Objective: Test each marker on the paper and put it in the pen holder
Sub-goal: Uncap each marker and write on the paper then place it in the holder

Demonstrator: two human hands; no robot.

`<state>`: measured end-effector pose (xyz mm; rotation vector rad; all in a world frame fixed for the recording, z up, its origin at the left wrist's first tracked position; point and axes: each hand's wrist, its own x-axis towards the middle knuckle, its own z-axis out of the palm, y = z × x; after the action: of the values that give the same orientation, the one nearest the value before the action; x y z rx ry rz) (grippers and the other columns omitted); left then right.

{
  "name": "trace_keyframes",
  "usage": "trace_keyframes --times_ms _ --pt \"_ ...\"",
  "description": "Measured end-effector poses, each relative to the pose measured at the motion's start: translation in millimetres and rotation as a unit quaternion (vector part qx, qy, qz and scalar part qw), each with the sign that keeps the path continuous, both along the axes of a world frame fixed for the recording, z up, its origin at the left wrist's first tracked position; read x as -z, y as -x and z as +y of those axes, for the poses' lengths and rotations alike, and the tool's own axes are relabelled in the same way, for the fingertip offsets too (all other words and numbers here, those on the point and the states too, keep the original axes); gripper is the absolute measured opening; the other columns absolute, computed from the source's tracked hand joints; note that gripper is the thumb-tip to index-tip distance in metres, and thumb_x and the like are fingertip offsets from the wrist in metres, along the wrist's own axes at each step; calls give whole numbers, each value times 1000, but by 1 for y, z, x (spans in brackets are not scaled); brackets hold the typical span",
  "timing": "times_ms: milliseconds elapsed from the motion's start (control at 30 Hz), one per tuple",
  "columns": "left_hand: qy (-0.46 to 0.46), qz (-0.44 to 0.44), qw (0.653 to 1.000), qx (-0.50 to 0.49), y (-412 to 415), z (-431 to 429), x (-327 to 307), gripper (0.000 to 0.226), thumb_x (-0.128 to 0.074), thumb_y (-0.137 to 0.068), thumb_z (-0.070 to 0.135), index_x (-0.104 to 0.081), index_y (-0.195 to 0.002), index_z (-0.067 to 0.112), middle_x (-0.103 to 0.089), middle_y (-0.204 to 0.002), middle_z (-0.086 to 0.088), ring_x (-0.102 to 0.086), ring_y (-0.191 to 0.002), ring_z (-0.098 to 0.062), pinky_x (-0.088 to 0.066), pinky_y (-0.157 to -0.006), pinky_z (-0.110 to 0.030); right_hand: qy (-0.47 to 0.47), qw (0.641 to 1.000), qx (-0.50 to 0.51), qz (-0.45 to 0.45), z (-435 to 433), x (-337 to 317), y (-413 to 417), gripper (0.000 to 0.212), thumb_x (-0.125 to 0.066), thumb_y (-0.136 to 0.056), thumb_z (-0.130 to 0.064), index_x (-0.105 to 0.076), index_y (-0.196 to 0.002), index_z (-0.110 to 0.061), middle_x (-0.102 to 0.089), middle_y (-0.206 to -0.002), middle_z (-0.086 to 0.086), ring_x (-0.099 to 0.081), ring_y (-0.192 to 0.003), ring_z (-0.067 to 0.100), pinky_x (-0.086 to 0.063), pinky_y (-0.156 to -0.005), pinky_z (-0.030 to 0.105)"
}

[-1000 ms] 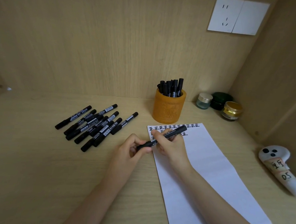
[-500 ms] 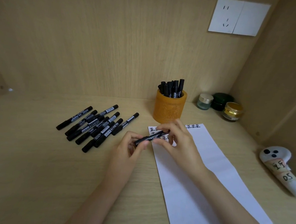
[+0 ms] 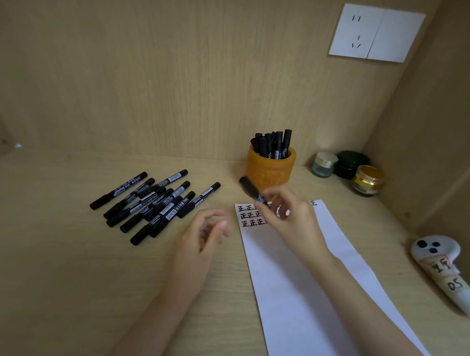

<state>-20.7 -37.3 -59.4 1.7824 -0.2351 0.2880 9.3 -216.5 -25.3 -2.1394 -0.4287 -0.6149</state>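
White paper [image 3: 304, 290] runs near-to-far, right of centre, with rows of 正 at its far end. To its left lies a pile of black markers [image 3: 151, 203], one labelled 700. The left hand [image 3: 200, 238] hangs loosely curled and empty. The right hand [image 3: 294, 221], just near of the orange pen holder [image 3: 269, 171], pinches a blurred marker [image 3: 249, 190] above the writing.

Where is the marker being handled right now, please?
In the head view the marker is right of centre, pinched in the right hand just before the orange pen holder, above the top end of the paper.
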Motion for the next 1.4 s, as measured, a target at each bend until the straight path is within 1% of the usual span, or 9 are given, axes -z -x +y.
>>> trace_keyframes --times_ms 133,333,567,733,833,1067,1233,1300,1400 --pt "-24 21 999 4 -1 -2 1 13 -49 -94 27 -61 -94 32 -67 -82 12 -60 -79 -9 -52 -77 -35 -181 981 72 -6 -7 -30 -23 10 -66 -89 -13 -59 -96 -12 -60 -72 -4 -55 -62 -3 -44 -62 11" --pt "-32 26 999 3 -4 -1 5 16 -50 -94 26 -65 -88 28 -67 -79 9 -61 -78 -15 -51 -76 -42 -259 952 152 -65 -18 -58 -65 18 -62 -92 -16 -57 -108 -10 -59 -86 -9 -59 -79 6 -50 -70 14" --pt "-44 25 999 0 -5 -1 7 18 -49 -94 27 -65 -86 28 -68 -78 10 -62 -78 -14 -51 -76 -43 -185 965 177 -60 -15 -54 -91 34 -61 -92 -13 -49 -123 -8 -58 -88 -2 -53 -70 -2 -44 -63 6" --pt "-52 29 998 1 -5 -2 6 17 -49 -94 28 -65 -86 30 -68 -79 11 -61 -78 -12 -51 -77 -42 -64 981 173 -64 -16 -44 -94 61 -55 -94 -14 -26 -146 -29 -52 -82 -8 -55 -68 4 -44 -57 12" --pt "-56 24 998 2 -5 -2 6 17 -49 -94 27 -64 -86 30 -67 -78 11 -62 -76 -13 -51 -75 -43 34 979 197 -41 -14 -39 -93 55 -52 -96 -17 -31 -145 -32 -60 -87 -6 -60 -74 13 -48 -58 31" --pt "-66 24 998 -1 -6 -3 8 16 -50 -94 27 -64 -87 31 -67 -79 13 -62 -78 -12 -52 -77 -41 101 969 224 -5 -21 -29 -101 40 -48 -99 -30 -49 -139 -25 -47 -122 7 -50 -108 19 -40 -72 28" --pt "-111 10 992 -61 -9 1 9 11 -53 -93 25 -62 -95 30 -62 -87 13 -57 -82 -1 -45 -73 -15 86 976 197 20 -19 -25 -94 53 -50 -98 -24 -32 -148 -24 -36 -131 11 -37 -118 18 -37 -82 24" --pt "-139 1 986 -94 -12 4 10 12 -54 -93 21 -60 -99 29 -57 -92 16 -54 -87 -3 -44 -78 -18 58 978 201 6 -17 -22 -88 56 -51 -98 -22 -29 -149 -22 -35 -131 10 -37 -112 14 -35 -81 22" --pt "-196 -18 973 -117 -18 10 14 21 -53 -92 12 -58 -106 26 -51 -100 16 -50 -102 -8 -39 -85 -21 3 979 199 -43 -12 -13 -74 47 -50 -95 -17 -41 -142 -16 -45 -121 8 -50 -98 17 -44 -78 31"
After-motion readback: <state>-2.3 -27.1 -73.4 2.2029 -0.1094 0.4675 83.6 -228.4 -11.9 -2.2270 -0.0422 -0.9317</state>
